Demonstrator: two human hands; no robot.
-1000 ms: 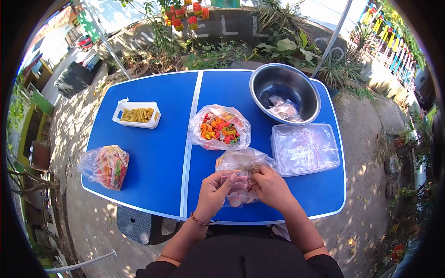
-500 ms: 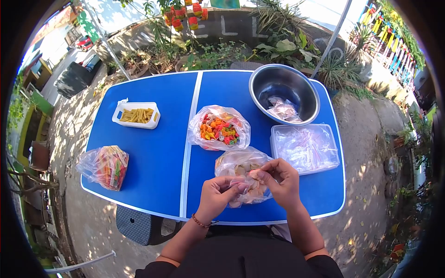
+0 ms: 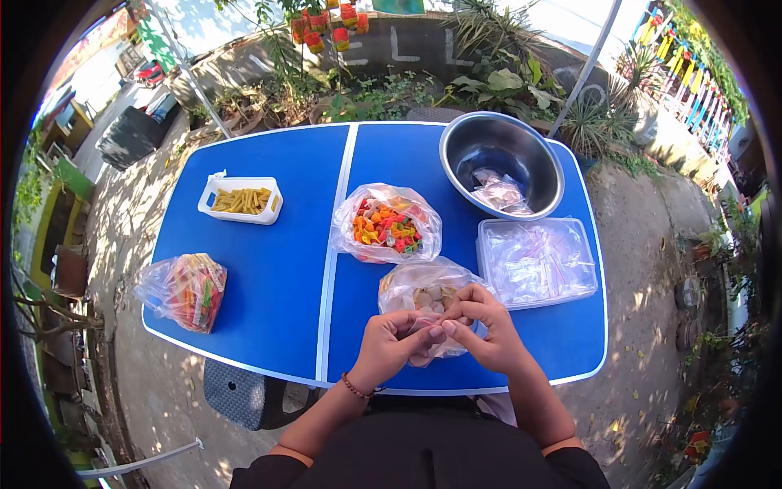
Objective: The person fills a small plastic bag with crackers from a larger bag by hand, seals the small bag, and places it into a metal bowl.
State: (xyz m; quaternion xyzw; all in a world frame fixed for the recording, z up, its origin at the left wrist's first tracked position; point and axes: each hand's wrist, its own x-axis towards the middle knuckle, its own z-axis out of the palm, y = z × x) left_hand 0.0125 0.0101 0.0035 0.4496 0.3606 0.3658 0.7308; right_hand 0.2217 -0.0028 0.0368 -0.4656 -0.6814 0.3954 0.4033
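Observation:
My left hand (image 3: 384, 349) and my right hand (image 3: 490, 336) meet above a clear plastic bag (image 3: 397, 287) of pale round chips (image 3: 433, 299). Both hands have thumb and fingers pinched at the top of a small clear plastic bag (image 3: 420, 357), with a thin reddish line along its edge. Its lower part hangs below my left fingertips, and what it contains is hard to make out. Just beyond, another clear bag (image 3: 342, 236) stands open, filled with red, orange, yellow and green snack pieces (image 3: 387, 226).
A metal basin (image 3: 456, 175) holding small filled packets (image 3: 500, 194) sits at the back right. Nearer is a clear box (image 3: 538, 261) of small plastic bags. On the left are a white basket (image 3: 240, 216) of yellowish sticks and a bag (image 3: 191, 293) of colourful sticks.
My right hand has moved left and slightly down from over the chips to my left fingertips. The two hands now pinch the small bag together.

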